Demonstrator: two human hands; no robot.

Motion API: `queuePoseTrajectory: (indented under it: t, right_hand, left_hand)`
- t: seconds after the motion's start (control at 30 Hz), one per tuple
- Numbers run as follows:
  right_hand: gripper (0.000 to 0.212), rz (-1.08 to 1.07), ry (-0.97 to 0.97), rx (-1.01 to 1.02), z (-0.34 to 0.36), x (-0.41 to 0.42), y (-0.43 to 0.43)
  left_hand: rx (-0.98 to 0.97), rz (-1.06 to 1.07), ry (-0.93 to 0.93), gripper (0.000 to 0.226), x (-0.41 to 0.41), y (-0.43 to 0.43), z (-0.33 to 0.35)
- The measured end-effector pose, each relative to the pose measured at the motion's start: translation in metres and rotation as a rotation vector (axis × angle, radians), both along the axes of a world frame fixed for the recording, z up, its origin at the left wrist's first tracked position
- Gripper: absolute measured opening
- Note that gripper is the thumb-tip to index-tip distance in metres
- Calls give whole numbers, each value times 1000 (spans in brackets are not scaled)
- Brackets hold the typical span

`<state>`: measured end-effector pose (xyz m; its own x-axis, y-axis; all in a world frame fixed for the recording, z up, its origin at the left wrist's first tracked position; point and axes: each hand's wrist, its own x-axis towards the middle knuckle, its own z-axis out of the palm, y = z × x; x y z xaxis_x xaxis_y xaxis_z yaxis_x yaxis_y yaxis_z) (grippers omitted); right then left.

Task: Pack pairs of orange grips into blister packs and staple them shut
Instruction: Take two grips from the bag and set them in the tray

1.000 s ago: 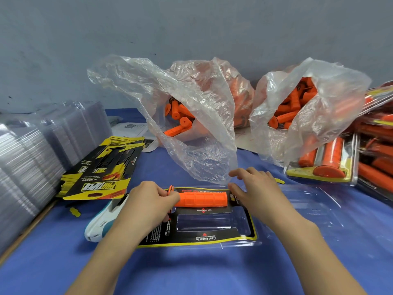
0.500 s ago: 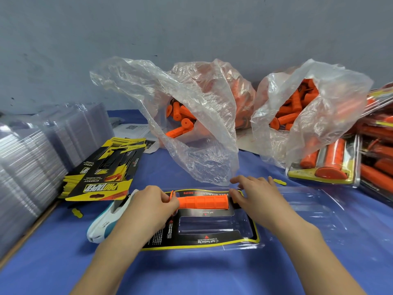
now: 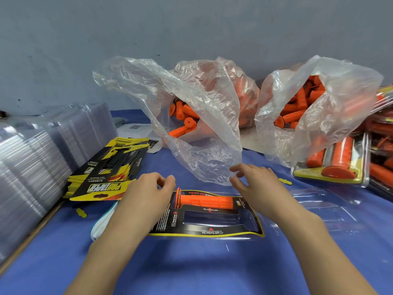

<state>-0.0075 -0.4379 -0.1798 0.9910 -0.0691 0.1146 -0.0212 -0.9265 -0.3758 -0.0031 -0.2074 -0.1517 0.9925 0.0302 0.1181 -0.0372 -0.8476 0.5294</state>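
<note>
Hands: left hand [image 3: 146,194] and right hand [image 3: 258,184] had let go, fingers loose, lifted just off the grip.
Grip: orange grip [image 3: 205,201] sat in the blister pack's [image 3: 212,233] far slot.
Near slot: empty.
Next: probably a second grip.

Two clear plastic bags of loose orange grips, one [image 3: 191,116] and another [image 3: 314,103], are seen behind the open blister pack [image 3: 212,218]. In that pack one orange grip [image 3: 205,201] is seated, with one cavity [image 3: 210,218] left unfilled. Two hands, left hand [image 3: 146,199] and right hand [image 3: 259,188], are counted above it.
</note>
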Motion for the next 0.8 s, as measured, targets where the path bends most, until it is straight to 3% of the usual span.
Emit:
queuePoseTrajectory:
  t: [0.23,0.33,0.47,0.5,0.57,0.73,0.8]
  right_hand:
    - [24,15,-44,227,18,13,1]
    - [22,26,-80,303,23,26,3]
    - [21,40,-132,384,25,36,4]
    - [21,42,-141,398,24,38,3]
    - [21,42,-152,416,22,39,1]
    - [21,33,-188,458,15,40,-7]
    - [21,34,-202,472,13,41,-9]
  left_hand:
    - [-151,-173,-301,30,23,-27,51]
    - [110,-228,-337,31,83,-59,72]
    - [480,-192,-83,14,168,-96,67]
    - [531,-182,-22,24,183,-101,63]
    - [480,-162,72,41,204,-104,53]
    - [215,-67,232,52,233,-102,31]
    - [141,-118,171,38,237,-106,24]
